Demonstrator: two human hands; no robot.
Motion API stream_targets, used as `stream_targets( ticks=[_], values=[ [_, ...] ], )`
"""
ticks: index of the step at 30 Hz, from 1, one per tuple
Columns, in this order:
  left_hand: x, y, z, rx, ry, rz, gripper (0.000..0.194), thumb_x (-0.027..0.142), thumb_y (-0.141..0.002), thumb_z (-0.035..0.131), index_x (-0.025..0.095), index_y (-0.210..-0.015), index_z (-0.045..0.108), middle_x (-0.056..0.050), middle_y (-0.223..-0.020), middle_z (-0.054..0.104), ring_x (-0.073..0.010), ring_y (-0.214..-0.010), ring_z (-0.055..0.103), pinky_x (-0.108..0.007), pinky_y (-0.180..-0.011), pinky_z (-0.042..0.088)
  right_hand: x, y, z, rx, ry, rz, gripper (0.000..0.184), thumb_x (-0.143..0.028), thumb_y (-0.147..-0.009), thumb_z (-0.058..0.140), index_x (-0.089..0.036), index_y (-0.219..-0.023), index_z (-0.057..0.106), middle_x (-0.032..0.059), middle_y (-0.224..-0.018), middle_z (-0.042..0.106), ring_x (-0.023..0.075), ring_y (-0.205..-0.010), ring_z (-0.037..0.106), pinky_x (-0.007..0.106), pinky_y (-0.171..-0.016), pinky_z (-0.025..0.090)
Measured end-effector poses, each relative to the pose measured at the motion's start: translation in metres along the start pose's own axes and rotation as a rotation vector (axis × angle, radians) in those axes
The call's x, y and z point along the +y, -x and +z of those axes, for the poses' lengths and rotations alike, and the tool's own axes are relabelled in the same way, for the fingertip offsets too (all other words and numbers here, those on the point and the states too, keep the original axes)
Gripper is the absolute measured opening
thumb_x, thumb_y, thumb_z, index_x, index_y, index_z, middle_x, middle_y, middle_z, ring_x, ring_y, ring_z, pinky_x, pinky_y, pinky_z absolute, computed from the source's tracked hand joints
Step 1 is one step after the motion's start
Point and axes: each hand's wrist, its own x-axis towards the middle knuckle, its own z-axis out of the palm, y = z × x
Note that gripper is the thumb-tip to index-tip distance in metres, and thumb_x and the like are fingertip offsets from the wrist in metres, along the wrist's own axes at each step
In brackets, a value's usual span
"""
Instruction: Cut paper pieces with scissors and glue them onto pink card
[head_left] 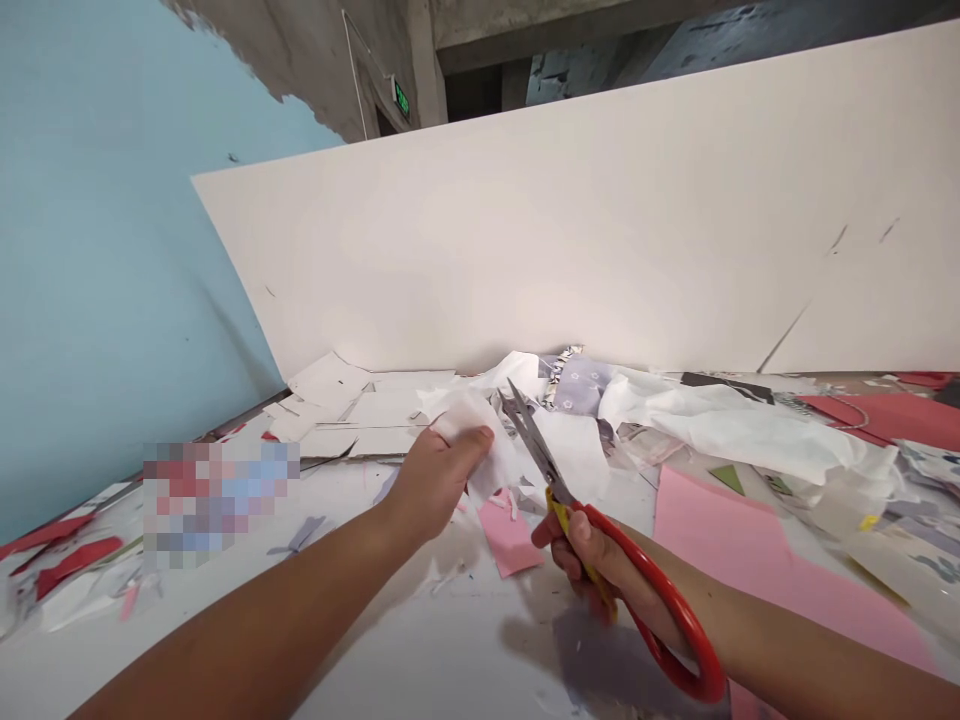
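The white piece (pixel 499 465) is up in front of me, near the middle of the view, its lower corner hanging above the small pink piece (pixel 512 545). Its right edge lies just beside the blades of my scissors (pixel 553 482), which point up and away to the left, parted slightly at the tips; I can't tell whether they touch it. The widest gap for moving is on the near side, between my forearms, where the white tabletop (pixel 405 640) shows. To the right, the edge of a large pink sheet (pixel 720 540) runs close to my right hand (pixel 592 555), with a green triangle (pixel 726 478) at its upper edge. Beyond the blades, room narrows: lavender printed cloth (pixel 581 385), a long crumpled white sheet (pixel 750 420) and, to the left, white card pieces (pixel 330 395) crowd up to the pale board (pixel 600 240) standing across the back. A blue wall (pixel 105 250) bounds the left side.

My left hand (pixel 435 485) reaches in from the lower left, gripping the white piece between thumb and fingers, thumb on top and pointing right. My right hand comes from the lower right, curled around the red and yellow handles, the big red loop extending back toward me.
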Motion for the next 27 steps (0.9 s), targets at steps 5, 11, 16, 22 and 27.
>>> stream_targets(
  ticks=[5, 11, 16, 22, 27],
  values=[
    [0.008, 0.003, -0.005, 0.106, -0.066, 0.129, 0.03, 0.042, -0.066, 0.064, 0.017, -0.056, 0.051, 0.005, -0.046, 0.044, -0.0079, -0.043, 0.04, -0.02, -0.041, 0.031, 0.0, 0.005, 0.004, -0.079, -0.056, -0.041, 0.057, -0.067, -0.08, 0.024, -0.017, -0.087, 0.05, -0.0044, -0.063, 0.036, 0.0093, -0.051, 0.034, 0.026, -0.054, 0.035],
    [0.004, 0.006, -0.003, 0.154, -0.131, 0.122, 0.042, 0.051, -0.069, 0.058, 0.018, -0.046, 0.046, 0.004, -0.038, 0.039, -0.0078, -0.039, 0.037, -0.02, -0.038, 0.027, 0.0, 0.009, 0.007, -0.159, -0.117, -0.084, 0.057, -0.066, -0.082, 0.019, -0.018, -0.09, 0.048, -0.0039, -0.068, 0.034, 0.0091, -0.053, 0.03, 0.025, -0.055, 0.035],
    [0.004, 0.003, 0.0, 0.226, -0.13, 0.194, 0.041, 0.05, -0.072, 0.056, 0.019, -0.048, 0.044, 0.005, -0.037, 0.039, -0.0082, -0.038, 0.038, -0.021, -0.038, 0.027, -0.009, 0.016, 0.008, -0.168, -0.064, -0.036, 0.061, -0.07, -0.078, 0.023, -0.018, -0.093, 0.05, -0.0026, -0.07, 0.036, 0.0103, -0.057, 0.033, 0.026, -0.06, 0.037],
    [0.002, -0.001, -0.001, 0.267, -0.167, 0.307, 0.036, 0.047, -0.075, 0.054, 0.019, -0.055, 0.045, 0.005, -0.041, 0.04, -0.0085, -0.04, 0.038, -0.021, -0.041, 0.031, 0.0, 0.013, 0.011, -0.178, -0.088, -0.022, 0.071, -0.078, -0.07, 0.024, -0.018, -0.095, 0.051, -0.003, -0.066, 0.035, 0.0104, -0.053, 0.033, 0.027, -0.054, 0.036],
    [0.006, 0.003, -0.002, 0.314, -0.43, 0.332, 0.048, 0.049, -0.079, 0.046, 0.019, -0.042, 0.042, 0.003, -0.039, 0.041, -0.0095, -0.042, 0.04, -0.022, -0.044, 0.034, 0.005, 0.011, 0.016, -0.133, -0.091, -0.045, 0.065, -0.075, -0.074, 0.021, -0.018, -0.093, 0.047, -0.0036, -0.065, 0.034, 0.0098, -0.052, 0.03, 0.027, -0.054, 0.034]
  ],
)
